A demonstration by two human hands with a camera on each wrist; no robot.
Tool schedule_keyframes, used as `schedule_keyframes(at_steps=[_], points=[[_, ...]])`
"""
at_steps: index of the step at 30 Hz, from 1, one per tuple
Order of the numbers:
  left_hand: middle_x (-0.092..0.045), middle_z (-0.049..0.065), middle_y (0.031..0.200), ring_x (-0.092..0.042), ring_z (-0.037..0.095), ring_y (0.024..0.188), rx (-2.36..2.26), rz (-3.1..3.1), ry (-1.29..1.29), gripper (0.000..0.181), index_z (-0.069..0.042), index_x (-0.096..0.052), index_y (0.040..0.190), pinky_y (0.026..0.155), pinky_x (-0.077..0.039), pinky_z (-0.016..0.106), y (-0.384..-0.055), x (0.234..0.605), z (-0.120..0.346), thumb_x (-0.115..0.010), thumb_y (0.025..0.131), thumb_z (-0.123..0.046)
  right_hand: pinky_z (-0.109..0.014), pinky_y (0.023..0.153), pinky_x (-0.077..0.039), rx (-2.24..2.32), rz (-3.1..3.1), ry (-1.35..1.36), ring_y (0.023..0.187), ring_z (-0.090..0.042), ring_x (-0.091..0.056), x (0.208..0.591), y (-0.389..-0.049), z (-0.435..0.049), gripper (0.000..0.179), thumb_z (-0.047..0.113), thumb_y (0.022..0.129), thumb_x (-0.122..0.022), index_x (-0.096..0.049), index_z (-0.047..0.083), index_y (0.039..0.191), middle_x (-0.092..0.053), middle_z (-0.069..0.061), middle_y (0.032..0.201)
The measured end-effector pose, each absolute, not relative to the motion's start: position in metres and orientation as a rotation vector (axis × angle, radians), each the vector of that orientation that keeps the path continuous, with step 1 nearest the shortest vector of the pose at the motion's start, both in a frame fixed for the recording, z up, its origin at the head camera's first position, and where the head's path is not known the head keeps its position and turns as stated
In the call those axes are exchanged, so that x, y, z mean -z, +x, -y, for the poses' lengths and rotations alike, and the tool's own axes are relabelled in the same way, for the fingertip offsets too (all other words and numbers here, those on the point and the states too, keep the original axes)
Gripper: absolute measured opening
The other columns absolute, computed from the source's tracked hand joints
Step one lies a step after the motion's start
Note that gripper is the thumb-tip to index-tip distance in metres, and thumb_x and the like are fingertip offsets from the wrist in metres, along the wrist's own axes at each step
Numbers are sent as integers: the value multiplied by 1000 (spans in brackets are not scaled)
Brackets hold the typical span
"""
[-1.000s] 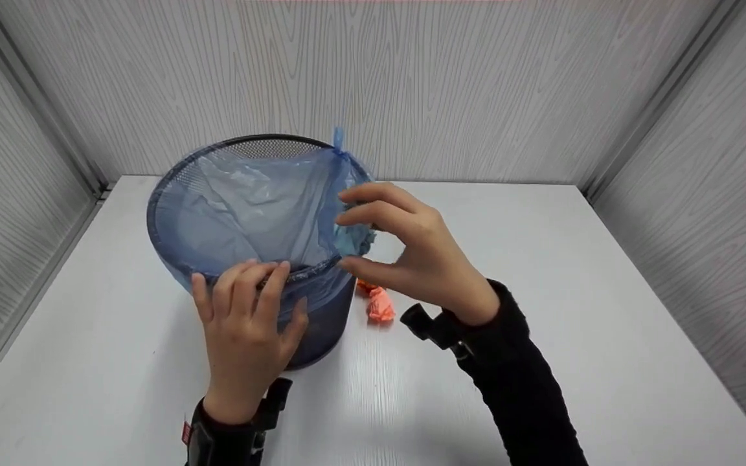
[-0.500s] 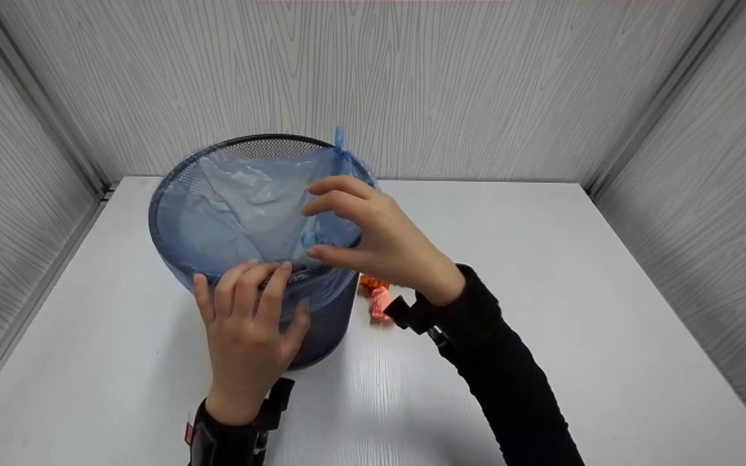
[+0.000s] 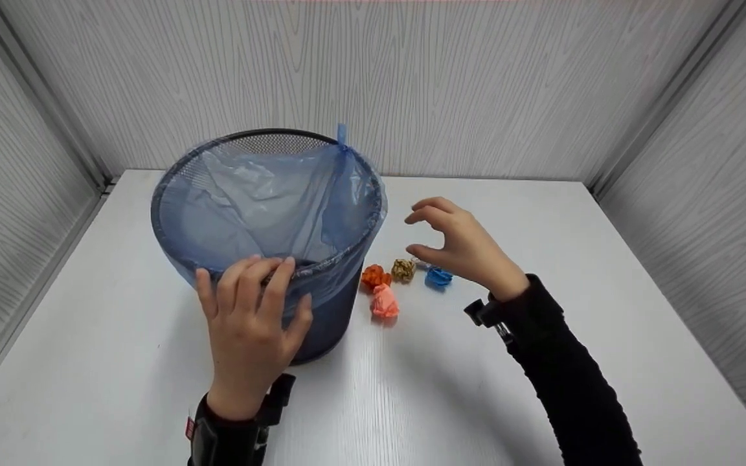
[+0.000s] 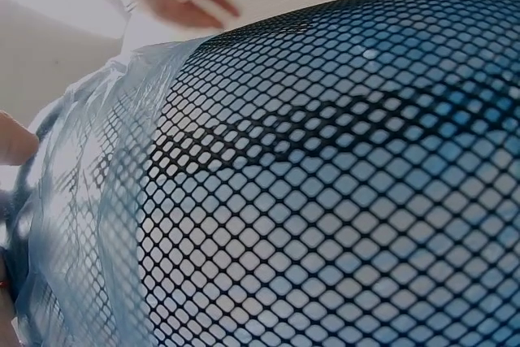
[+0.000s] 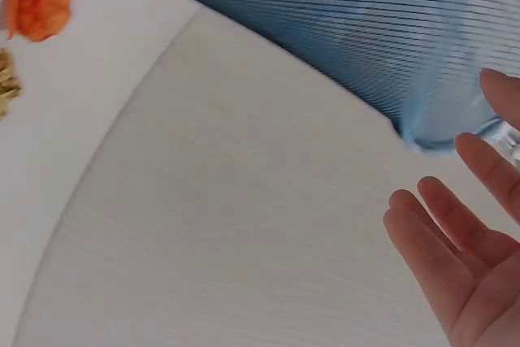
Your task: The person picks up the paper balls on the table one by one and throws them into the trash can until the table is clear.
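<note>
A black mesh wastebasket lined with a blue plastic bag stands tilted toward me, its bag folded over the rim and knotted at the back right. My left hand grips the near rim, fingers hooked over the top and thumb outside. To the right of the basket, my right hand hovers in the air, fingers loosely curved and nothing between them. Below it on the table lie crumpled paper balls: orange, pink, gold and blue. The right wrist view shows the empty right hand beside the bag.
The white table carries the basket and the paper balls. A grey wood-grain panel rises behind it, with side panels at left and right. Part of a pale crumpled piece shows beside the gold ball.
My right hand carried a light blue crumpled paper over the basket and let it go; the hand has since moved back right, empty. My left hand has stayed on the rim.
</note>
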State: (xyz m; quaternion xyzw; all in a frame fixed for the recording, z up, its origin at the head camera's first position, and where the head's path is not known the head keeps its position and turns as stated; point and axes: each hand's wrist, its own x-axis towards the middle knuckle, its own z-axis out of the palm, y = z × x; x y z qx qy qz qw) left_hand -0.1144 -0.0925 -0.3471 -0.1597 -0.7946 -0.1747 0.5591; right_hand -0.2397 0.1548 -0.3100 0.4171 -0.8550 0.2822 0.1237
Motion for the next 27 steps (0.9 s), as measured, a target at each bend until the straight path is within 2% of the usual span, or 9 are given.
schedule_keyframes(at_steps=[15, 21, 27], points=[[-54, 13, 99, -45, 33, 99, 409, 1861, -365, 31, -3, -58, 104, 98, -9, 54, -116, 348, 93, -48, 84, -24, -40, 81, -41, -614, 2900, 974, 95, -30, -54, 398, -290, -184, 32, 14, 75, -68, -60, -2, 102, -56, -16, 102], [-53, 14, 100, -45, 33, 100, 400, 1873, -367, 32, -3, -58, 105, 98, -9, 55, -115, 349, 93, -48, 85, -25, -42, 80, -41, -501, 3027, 921, 92, -32, -53, 423, -298, -190, 34, 12, 74, -68, -59, -2, 104, -55, -19, 101], [-53, 14, 100, -45, 33, 100, 395, 1879, -369, 32, -3, -58, 105, 98, -9, 55, -115, 348, 93, -47, 85, -25, -40, 77, -42, -387, 3089, 886, 87, -29, -54, 439, -302, -191, 36, 9, 72, -69, -60, 0, 105, -56, -16, 95]])
